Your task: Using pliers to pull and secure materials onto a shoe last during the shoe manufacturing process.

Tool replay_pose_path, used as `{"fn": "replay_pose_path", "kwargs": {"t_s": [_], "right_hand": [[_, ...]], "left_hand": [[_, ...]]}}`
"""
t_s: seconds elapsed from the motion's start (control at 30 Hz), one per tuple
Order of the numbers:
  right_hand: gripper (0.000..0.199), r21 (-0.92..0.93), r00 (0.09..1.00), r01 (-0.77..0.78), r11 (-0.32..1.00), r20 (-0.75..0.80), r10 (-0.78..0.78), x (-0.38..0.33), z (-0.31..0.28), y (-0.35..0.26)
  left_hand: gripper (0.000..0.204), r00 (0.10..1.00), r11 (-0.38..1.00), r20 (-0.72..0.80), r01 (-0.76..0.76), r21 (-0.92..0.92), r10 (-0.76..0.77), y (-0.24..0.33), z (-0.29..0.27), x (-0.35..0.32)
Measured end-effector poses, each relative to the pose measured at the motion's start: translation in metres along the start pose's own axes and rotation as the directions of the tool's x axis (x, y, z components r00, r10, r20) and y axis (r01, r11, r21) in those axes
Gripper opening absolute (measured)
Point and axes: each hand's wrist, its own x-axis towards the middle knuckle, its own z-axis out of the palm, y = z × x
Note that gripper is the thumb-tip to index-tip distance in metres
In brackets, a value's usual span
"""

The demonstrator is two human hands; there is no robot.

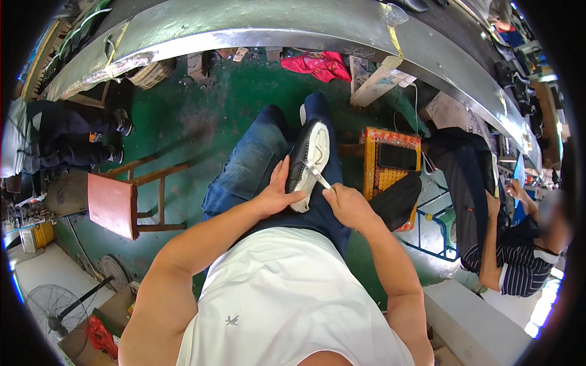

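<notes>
So the shoe (pixel 317 149) sits lengthwise on the person's lap, over blue denim jeans (pixel 235 180) with a soft, faded look; it's got a smooth dark upper, a row of chunky stitch-like marks down one edge, and a long pale face with a rounded far end and a wrinkly outline. Left hand (pixel 279 192) has it held, fingers stretched along the shoe's dark side and thumb over the near end of the white part. Right hand (pixel 353 207) is closed round a slim, pale, straight tool (pixel 318 177), tip right at the shoe's white face. Right of the shoe there's an orange-and-yellow stand (pixel 370 174) with a bumpy grid top, carrying a flat, glossy black phone (pixel 398 157) and a limp black cloth (pixel 395 198). Well left of the shoe is a wooden stool (pixel 113 204), flat reddish seat and skinny legs. Beyond the shoe, a crumpled pinkish-red cloth (pixel 318 65) lies on the scuffed green floor (pixel 183 91), and past that runs a dull, scratched metal surface (pixel 244 23) with a shiny edge.
</notes>
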Motion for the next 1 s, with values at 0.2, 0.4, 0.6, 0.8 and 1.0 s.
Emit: {"fn": "replay_pose_path", "kwargs": {"t_s": [0.2, 0.4, 0.6, 0.8, 1.0], "right_hand": [[0.045, 0.263, 0.964, 0.177, 0.948, -0.242, -0.113, -0.013, 0.024, 0.008], [0.047, 0.420, 0.981, -0.189, 0.887, 0.123, 0.151, -0.022, 0.027, 0.022], [0.050, 0.812, 0.962, -0.247, 0.529, 0.138, 0.237, -0.027, 0.063, 0.050], [0.048, 0.566, 0.947, -0.313, 0.762, 0.127, 0.295, -0.035, 0.045, 0.031], [0.046, -0.309, 0.998, 0.019, 0.951, -0.047, -0.035, -0.047, 0.029, -0.022]], "left_hand": [[0.112, 0.972, 0.977, 0.229, 0.093, -0.192, -0.047, 0.002, -0.009, 0.001], [0.103, 0.976, 0.985, 0.154, 0.163, -0.056, -0.152, 0.026, -0.028, 0.027], [0.084, 0.955, 0.939, 0.105, 0.294, -0.180, -0.279, 0.014, -0.039, 0.090], [0.065, 0.957, 0.283, 0.285, 0.260, -0.923, 0.052, 0.077, -0.085, 0.021], [0.067, 0.917, 0.037, 0.394, 0.396, -0.917, -0.057, 0.042, -0.057, 0.010]]}}
